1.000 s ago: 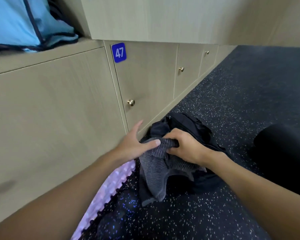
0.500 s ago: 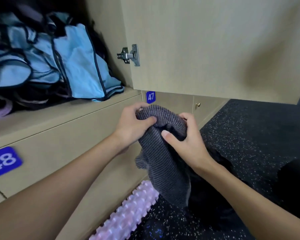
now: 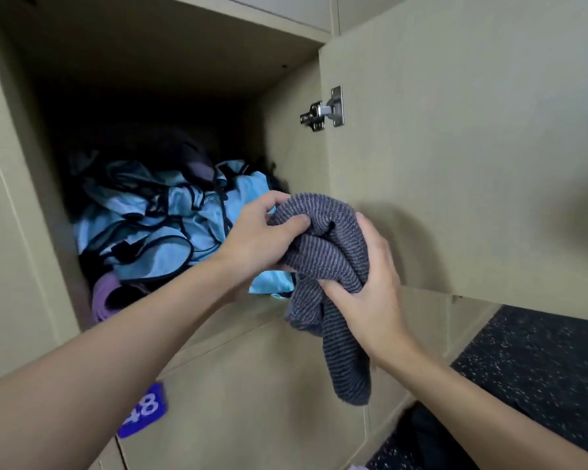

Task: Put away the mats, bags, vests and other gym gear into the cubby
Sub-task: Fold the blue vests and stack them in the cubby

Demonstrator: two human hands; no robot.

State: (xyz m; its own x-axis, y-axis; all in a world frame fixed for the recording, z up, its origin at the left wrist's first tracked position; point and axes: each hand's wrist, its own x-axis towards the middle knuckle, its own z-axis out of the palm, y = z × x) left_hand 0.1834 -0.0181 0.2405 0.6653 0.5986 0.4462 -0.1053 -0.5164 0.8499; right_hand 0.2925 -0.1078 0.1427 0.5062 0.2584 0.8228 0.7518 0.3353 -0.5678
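Note:
A grey striped towel is bunched between both hands in front of the open cubby, at its lower right corner. My left hand grips its upper left fold. My right hand clasps it from below and the right, and one end hangs down past the shelf edge. Inside the cubby lie crumpled light-blue vests with black trim, a rolled purple mat at the lower left and dark gear behind.
The cubby's door stands open to the right, with a metal hinge on it. Closed locker fronts run below, one with a blue number plate 48. Dark clothing lies on the speckled black floor.
Both hands lifted the towel from the floor pile up to the cubby opening. The view rose from the floor to the open cubby.

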